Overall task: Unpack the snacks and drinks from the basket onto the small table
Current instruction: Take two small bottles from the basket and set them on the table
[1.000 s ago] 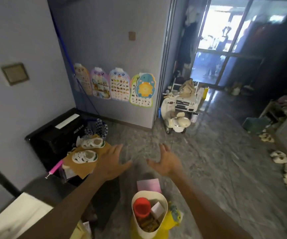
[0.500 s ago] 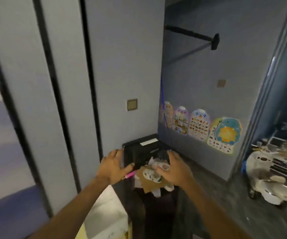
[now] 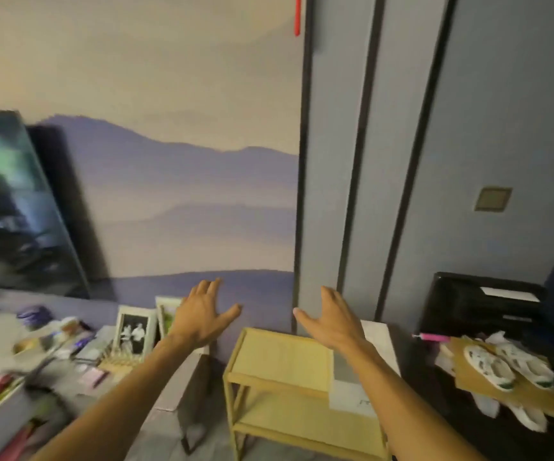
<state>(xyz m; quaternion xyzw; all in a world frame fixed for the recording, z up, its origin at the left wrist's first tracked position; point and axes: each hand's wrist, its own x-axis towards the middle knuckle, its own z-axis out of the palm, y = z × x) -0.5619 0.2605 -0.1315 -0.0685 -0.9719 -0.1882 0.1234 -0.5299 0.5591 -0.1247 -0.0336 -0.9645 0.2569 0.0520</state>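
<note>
A small pale-yellow table point(image 3: 280, 356) with a lower shelf stands against the wall at the bottom centre. Both my arms reach forward above it. My left hand point(image 3: 202, 312) hovers over its left side, fingers spread and holding nothing. My right hand point(image 3: 330, 319) hovers over its right side, also spread and holding nothing. The basket with the snacks and drinks is out of view.
A grey cabinet point(image 3: 35, 367) at the left carries photo frames point(image 3: 134, 332), a purple jar and clutter, with a TV point(image 3: 9, 207) behind. A white box point(image 3: 373, 354) sits beside the table. A black unit point(image 3: 478, 304) at the right holds cardboard and small white shoes point(image 3: 498, 362).
The view has swung left from the floor and basket, past the black unit, to the wall and the small table. Both hands stay open and forward.
</note>
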